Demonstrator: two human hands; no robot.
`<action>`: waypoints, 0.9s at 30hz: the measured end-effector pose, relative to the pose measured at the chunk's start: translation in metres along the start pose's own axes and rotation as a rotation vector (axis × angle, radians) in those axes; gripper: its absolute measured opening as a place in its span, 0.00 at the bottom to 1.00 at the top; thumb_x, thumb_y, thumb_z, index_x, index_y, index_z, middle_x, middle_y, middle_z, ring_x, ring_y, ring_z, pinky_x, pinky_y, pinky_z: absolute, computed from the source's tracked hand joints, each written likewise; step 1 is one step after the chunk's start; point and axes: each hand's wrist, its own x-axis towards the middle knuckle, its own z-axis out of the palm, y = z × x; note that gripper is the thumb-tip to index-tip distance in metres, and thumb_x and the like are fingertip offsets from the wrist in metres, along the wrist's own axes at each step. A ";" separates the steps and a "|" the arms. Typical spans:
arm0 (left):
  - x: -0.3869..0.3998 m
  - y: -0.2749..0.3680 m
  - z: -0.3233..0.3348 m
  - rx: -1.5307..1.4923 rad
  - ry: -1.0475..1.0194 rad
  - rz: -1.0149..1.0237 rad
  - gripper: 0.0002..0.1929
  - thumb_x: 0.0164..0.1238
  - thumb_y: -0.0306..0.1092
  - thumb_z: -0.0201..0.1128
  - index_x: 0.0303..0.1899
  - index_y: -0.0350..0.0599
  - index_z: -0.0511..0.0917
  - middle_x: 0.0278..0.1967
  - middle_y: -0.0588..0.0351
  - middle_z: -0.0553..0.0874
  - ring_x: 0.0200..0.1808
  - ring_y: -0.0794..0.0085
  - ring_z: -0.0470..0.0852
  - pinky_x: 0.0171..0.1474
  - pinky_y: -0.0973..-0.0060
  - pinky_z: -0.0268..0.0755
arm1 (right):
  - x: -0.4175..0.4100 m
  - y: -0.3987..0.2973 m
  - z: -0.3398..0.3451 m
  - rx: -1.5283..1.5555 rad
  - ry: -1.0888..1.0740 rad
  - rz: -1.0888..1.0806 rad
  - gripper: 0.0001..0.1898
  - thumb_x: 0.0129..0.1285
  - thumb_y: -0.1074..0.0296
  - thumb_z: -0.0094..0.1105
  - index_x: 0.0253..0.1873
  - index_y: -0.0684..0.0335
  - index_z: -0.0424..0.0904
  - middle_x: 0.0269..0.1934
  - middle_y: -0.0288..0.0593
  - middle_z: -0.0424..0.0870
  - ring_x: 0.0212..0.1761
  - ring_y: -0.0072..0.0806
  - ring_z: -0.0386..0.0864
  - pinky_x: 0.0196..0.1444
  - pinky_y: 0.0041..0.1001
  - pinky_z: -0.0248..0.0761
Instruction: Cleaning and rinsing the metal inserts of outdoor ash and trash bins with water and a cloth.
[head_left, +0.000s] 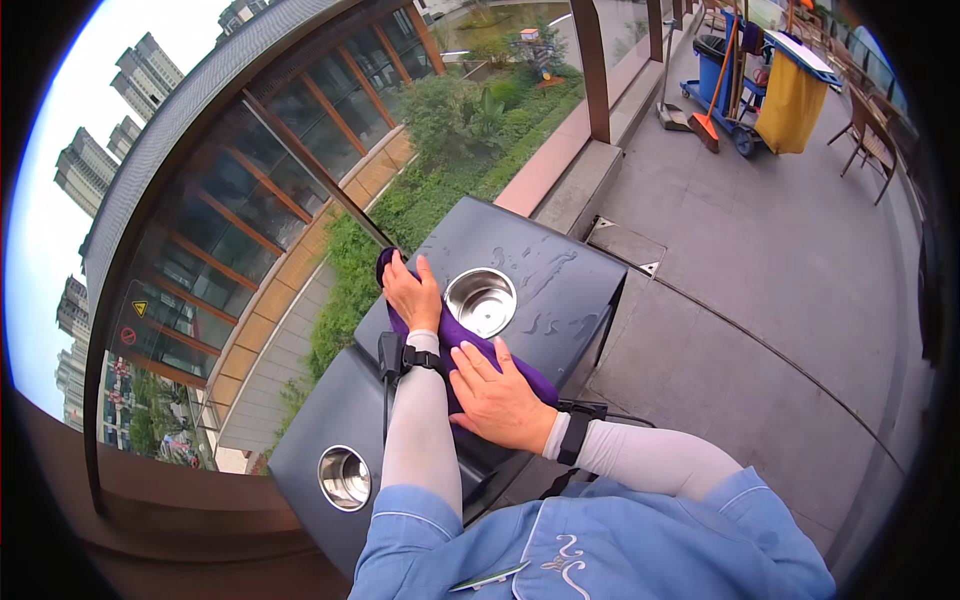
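A purple cloth (454, 334) lies in a long bunched strip across the near side of a dark grey box-like unit (525, 262). My left hand (414, 296) rests on the cloth's far left end, palm down. Farther right, my right hand (501, 394) presses flat on the cloth with its fingers spread. Just beyond both hands, a round shiny metal bowl (481, 302) is set into the unit's top. Water streaks and drops mark the surface around it. The cloth hides part of the near edge.
A second grey unit (315, 420) with a round metal bowl (344, 478) adjoins at lower left. Glass railing and a post (322, 172) border the left side. Beyond stand a cleaning cart with a yellow bag (793, 101), an orange broom (703, 131), a dustpan (673, 117) and a chair (870, 135).
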 end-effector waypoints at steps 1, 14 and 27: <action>-0.003 -0.004 -0.002 0.007 0.110 -0.087 0.34 0.72 0.58 0.51 0.66 0.37 0.68 0.57 0.41 0.78 0.60 0.46 0.73 0.64 0.51 0.61 | -0.002 0.006 0.015 0.056 0.033 -0.087 0.39 0.60 0.41 0.60 0.64 0.71 0.71 0.68 0.60 0.68 0.74 0.48 0.60 0.73 0.54 0.50; 0.026 0.065 0.051 0.285 -0.503 0.117 0.37 0.74 0.63 0.42 0.74 0.47 0.59 0.73 0.42 0.62 0.76 0.46 0.55 0.70 0.39 0.50 | -0.035 0.084 0.012 0.288 -0.113 -0.011 0.44 0.64 0.36 0.51 0.71 0.71 0.63 0.74 0.57 0.59 0.80 0.45 0.50 0.78 0.47 0.42; 0.034 0.185 0.108 0.169 -0.704 0.301 0.31 0.71 0.63 0.44 0.53 0.48 0.83 0.38 0.46 0.88 0.44 0.50 0.85 0.53 0.56 0.74 | -0.050 0.215 -0.015 0.104 -0.036 0.092 0.40 0.62 0.37 0.55 0.68 0.65 0.68 0.71 0.49 0.65 0.76 0.40 0.58 0.69 0.60 0.53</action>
